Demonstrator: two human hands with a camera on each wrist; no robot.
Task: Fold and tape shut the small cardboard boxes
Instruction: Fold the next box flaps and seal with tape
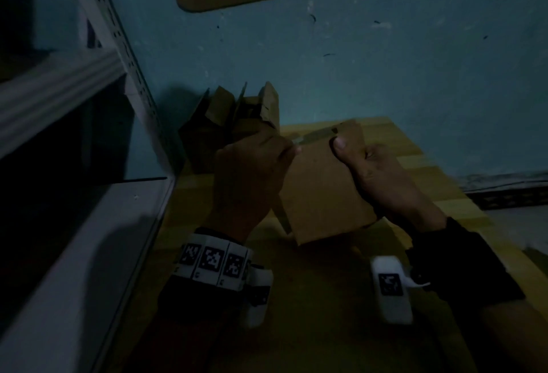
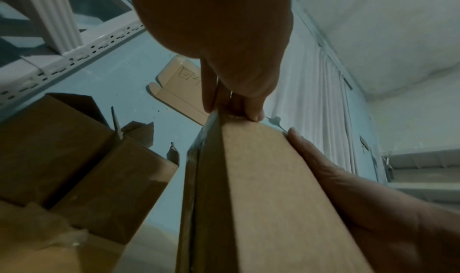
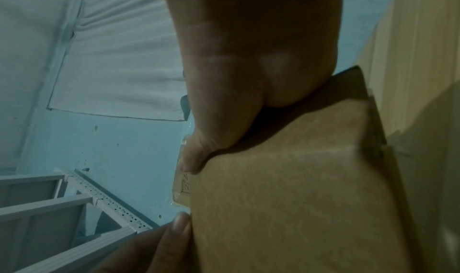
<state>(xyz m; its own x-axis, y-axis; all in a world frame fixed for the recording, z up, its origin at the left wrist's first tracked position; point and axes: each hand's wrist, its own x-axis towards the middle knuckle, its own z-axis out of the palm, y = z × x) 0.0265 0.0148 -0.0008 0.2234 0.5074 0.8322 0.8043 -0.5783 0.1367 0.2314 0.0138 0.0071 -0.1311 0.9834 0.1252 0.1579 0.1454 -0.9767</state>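
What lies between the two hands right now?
The brown cardboard box: left hand pinches its far left corner, right hand grips its right side. Head view shows it.

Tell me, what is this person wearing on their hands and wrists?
Both hands are bare. The left wrist carries a white band of square black-and-white code markers and a small white camera unit. The right wrist wears a dark sleeve and a white unit bearing one such marker.
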